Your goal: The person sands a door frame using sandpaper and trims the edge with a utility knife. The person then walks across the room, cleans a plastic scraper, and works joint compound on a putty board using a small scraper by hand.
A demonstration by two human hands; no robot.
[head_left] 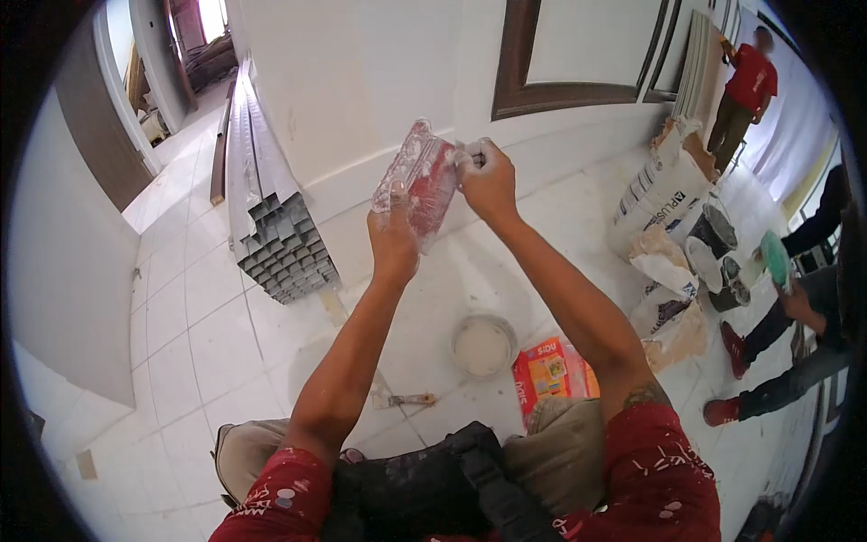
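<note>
My left hand (pixel 395 239) grips a red, boxy piece (pixel 423 185) smeared with white paste and held up in front of the wall. The fingers of my right hand (pixel 489 183) are closed at its right edge, around what looks like a small, paste-covered tool handle (pixel 477 160). The tool's other end is hidden against the red piece, so its kind is unclear. Below my hands, a round tub (pixel 483 347) of whitish paste stands on the floor. A flat tool with a worn handle (pixel 408 399) lies to its left.
Stacked grey metal channels (pixel 284 248) lie along the wall at left. A red-orange printed packet (pixel 547 378) is beside the tub. Powder bags (pixel 664 194) and dirty buckets (pixel 715 230) stand at right. One person (pixel 748 86) stands behind them; another's hand holds a green float (pixel 775 259).
</note>
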